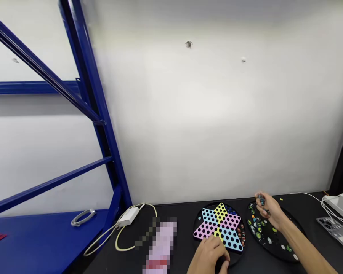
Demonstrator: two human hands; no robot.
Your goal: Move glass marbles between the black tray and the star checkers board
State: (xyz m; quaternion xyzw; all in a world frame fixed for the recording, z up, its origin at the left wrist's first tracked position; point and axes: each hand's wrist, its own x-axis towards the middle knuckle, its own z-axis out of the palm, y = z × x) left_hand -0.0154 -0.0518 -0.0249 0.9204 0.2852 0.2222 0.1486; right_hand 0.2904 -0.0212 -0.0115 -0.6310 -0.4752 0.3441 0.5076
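Observation:
A Chinese checkers board [218, 224] with a star in yellow, blue and pink lies on the black table. My left hand [210, 254] covers its near point, fingers curled in and thumb below them; what they hold, if anything, is hidden. Blue marbles [230, 210] and red marbles [241, 233] fill two side pockets of the board. To the right, my right hand [267, 208] is raised over a round black tray [274, 247], its fingers curled around several dark bluish glass marbles [261, 199]. Green and white marbles [257, 228] lie scattered in that tray.
Left of the board are a pixelated pink item [162, 243] and a white adapter [128, 217] with a looped cable. A phone-like grey device [335, 232] and a white power strip [341, 205] lie at right. A blue metal frame [103, 114] stands left, a white wall behind.

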